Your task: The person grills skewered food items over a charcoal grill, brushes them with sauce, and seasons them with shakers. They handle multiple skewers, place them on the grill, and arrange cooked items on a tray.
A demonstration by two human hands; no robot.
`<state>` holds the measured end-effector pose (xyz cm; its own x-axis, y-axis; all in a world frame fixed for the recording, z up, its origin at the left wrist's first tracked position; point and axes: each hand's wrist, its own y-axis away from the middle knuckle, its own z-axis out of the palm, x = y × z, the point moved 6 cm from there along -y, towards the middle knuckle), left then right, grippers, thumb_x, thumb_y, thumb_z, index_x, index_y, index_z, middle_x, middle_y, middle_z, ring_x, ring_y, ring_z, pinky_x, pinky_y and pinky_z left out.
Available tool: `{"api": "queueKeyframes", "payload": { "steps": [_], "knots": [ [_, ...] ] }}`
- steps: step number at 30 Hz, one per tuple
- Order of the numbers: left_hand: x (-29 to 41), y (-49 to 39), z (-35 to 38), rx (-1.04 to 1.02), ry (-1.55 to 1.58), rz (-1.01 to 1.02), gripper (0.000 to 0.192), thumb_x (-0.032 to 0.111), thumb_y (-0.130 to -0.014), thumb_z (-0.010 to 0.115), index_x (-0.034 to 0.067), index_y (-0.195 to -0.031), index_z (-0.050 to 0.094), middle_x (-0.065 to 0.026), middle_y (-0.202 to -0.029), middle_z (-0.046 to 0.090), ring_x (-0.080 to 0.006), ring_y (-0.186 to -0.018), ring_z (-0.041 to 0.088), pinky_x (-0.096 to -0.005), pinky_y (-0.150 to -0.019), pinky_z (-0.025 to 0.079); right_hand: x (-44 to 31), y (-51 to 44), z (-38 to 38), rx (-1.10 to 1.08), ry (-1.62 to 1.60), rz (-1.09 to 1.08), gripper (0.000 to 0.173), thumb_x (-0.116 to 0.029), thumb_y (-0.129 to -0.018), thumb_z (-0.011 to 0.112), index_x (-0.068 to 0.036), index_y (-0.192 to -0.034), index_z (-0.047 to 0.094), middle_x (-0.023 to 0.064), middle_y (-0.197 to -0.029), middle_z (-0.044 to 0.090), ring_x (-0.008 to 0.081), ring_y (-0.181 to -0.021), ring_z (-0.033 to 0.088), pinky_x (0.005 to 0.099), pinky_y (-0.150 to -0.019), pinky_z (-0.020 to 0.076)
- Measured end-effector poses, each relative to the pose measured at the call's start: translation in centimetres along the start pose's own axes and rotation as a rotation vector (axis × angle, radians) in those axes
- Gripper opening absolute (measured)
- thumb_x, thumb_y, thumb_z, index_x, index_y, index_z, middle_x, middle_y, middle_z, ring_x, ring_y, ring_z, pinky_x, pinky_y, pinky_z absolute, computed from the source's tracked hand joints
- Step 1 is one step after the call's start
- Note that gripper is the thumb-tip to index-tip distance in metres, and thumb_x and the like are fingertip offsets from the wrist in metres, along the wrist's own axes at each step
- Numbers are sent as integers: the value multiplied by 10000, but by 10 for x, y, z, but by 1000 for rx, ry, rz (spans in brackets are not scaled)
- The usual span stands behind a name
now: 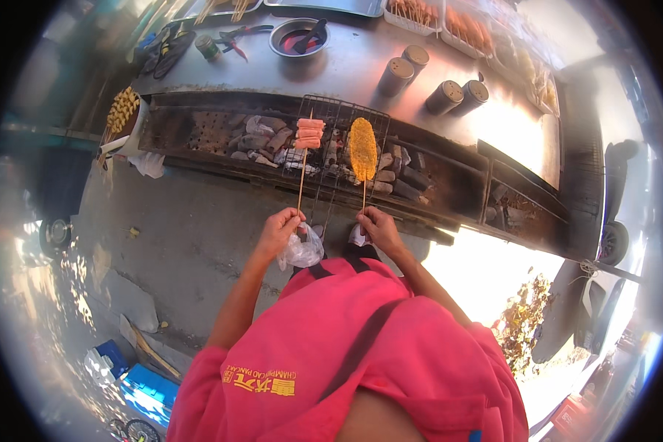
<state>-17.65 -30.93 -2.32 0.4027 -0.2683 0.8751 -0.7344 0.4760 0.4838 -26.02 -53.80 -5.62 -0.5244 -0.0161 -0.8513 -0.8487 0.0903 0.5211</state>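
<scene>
Between the fingers of my left hand (282, 227) is the lower end of a wooden stick, which carries a stack of pink rolled pieces (309, 133). A crumpled clear plastic bag (303, 251) hangs at that same hand. My right hand (380, 225) grips the stick of a flat oval skewer (363, 149) with an orange-yellow coating. Both skewers extend over a wire grill rack (337, 110) on a long charcoal grill (199, 130). Lumps of charcoal (265, 138), some ashen, lie below the rack.
Beyond the grill, a steel counter (342, 72) bears a metal bowl (299, 38) of dark red liquid with a brush, several shaker canisters (396, 74), and tongs (237, 41). Trays of skewers (467, 27) stand at the back right. A container of skewers (124, 119) is at the grill's left end.
</scene>
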Motion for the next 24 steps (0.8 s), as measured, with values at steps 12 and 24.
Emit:
{"api": "queueKeyframes", "payload": {
  "steps": [12, 24],
  "knots": [
    [-41, 1, -51, 56, -47, 13, 290, 131, -910, 534, 30, -1183, 530, -62, -866, 644, -94, -807, 575, -233, -743, 439, 40, 66, -103, 464, 13, 30, 154, -193, -899, 558, -43, -889, 591, 27, -609, 564, 79, -502, 527, 236, -444, 418],
    [-98, 27, -121, 191, 225, -108, 200, 181, -921, 510, 68, -1069, 582, -44, -747, 611, -105, -685, 551, -249, -627, 427, -25, 72, -188, 499, 287, 179, 308, -300, -875, 597, -1, -809, 633, 42, -572, 568, 109, -462, 534, 256, -421, 424]
  ]
}}
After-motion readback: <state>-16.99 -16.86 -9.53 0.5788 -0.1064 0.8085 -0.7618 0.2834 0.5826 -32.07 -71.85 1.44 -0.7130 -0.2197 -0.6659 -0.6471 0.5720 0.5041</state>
